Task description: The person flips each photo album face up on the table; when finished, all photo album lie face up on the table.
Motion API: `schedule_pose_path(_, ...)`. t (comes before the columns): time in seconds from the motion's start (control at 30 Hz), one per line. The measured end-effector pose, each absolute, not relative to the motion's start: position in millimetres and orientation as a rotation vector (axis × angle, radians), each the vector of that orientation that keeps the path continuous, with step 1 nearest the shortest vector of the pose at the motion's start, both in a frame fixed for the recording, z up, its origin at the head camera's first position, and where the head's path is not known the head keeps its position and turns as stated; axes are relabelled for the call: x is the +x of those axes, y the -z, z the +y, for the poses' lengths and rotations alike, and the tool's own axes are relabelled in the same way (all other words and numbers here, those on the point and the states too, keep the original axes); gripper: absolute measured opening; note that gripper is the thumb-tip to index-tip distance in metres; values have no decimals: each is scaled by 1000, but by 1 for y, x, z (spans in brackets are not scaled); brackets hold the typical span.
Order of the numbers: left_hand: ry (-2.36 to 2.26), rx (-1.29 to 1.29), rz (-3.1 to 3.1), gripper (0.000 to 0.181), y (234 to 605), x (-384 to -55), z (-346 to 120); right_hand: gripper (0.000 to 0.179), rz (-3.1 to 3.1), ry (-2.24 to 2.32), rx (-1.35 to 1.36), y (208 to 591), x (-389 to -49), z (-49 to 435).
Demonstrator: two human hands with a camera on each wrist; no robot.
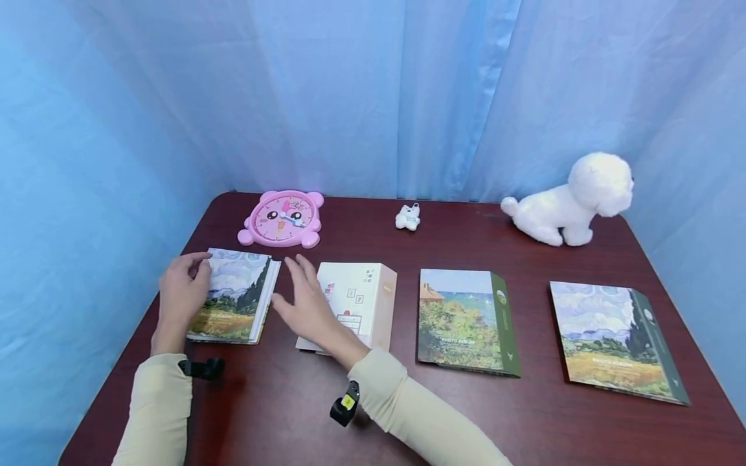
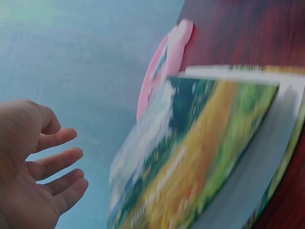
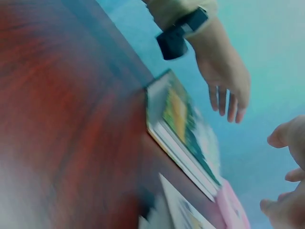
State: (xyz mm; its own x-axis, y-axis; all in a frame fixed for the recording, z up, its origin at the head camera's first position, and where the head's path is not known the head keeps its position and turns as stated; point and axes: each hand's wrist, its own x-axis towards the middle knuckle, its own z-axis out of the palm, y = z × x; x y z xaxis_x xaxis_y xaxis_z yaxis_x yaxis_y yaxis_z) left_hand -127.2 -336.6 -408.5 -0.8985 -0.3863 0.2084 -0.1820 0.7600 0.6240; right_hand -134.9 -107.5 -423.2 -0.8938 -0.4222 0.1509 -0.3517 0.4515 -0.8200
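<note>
fingers (image 1: 298,268) of the right hand (image 1: 311,316) are spread and hold nothing; those of the left hand (image 1: 179,296) curl loosely, also empty. the album (image 1: 233,291) lies between them, on the table's (image 1: 268,414) left part. gripping opposite edges gently seems best. wrist views are blurred; the right one cuts off the right hand.

1. Right hand (image 1: 310,310) partly hides the white book (image 1: 357,301), head view.
2. Left edge cuts off left hand (image 2: 35,167), left wrist view.
3. Lettering (image 2: 159,183) on the leftmost album (image 2: 200,143) blurs there.
4. Lower edge crops pink clock (image 3: 230,204), right wrist view.
</note>
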Motion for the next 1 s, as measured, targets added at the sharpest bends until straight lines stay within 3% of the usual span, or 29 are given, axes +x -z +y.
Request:
schedule_pose_path(0.53, 1158, 169, -2750, 39, 421, -140, -279, 71, 2744, 1424, -471, 422, -161, -27)
schedule_pose_path(1.0, 1393, -54, -2941, 55, 442, -142, -233, 75, 2719, 1302, -336, 441, -141, 14)
